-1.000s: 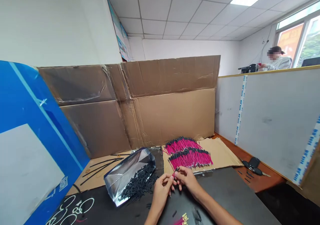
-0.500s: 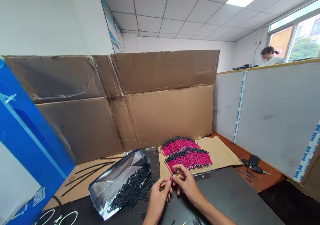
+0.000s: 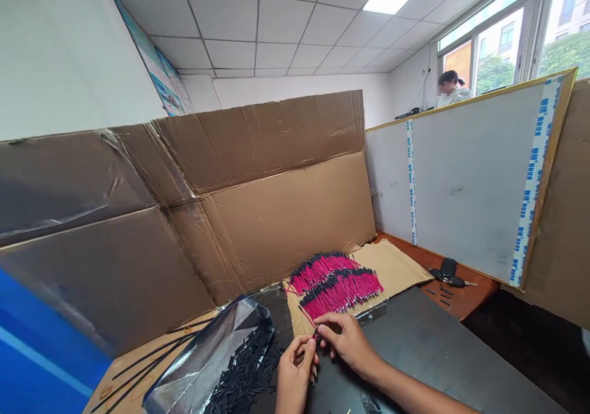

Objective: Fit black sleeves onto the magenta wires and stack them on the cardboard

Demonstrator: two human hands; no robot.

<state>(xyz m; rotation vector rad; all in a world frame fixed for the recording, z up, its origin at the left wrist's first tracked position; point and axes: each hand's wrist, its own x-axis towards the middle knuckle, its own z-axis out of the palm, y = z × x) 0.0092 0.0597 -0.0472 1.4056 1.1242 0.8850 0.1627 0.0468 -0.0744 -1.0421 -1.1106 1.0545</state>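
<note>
My left hand point(image 3: 295, 368) is closed in a pinch on a thin pink wire point(image 3: 315, 335) with a dark part at its upper end. Fingertips of my right hand point(image 3: 346, 343) close on that dark end, which looks like a short black tube; fingers partly hide it. Just beyond the hands, two overlapping rows of pink wires with black ends point(image 3: 343, 292) lie on a flat cardboard sheet point(image 3: 401, 259). Left of my left hand, a heap of short black tubes point(image 3: 244, 371) spills from a silvery open bag point(image 3: 193, 374).
Tall cardboard point(image 3: 286, 217) stands behind the dark work surface point(image 3: 428, 352). Long black strips point(image 3: 152, 352) lie at left, near a blue panel point(image 3: 41, 340). Keys point(image 3: 448, 273) and small black pieces rest on the brown tabletop at right. A person point(image 3: 454, 88) sits beyond the grey partition point(image 3: 465, 180).
The camera view has turned right and tilted, so the scene sits further left. Both hands stay together around the wire, with only slight finger movement.
</note>
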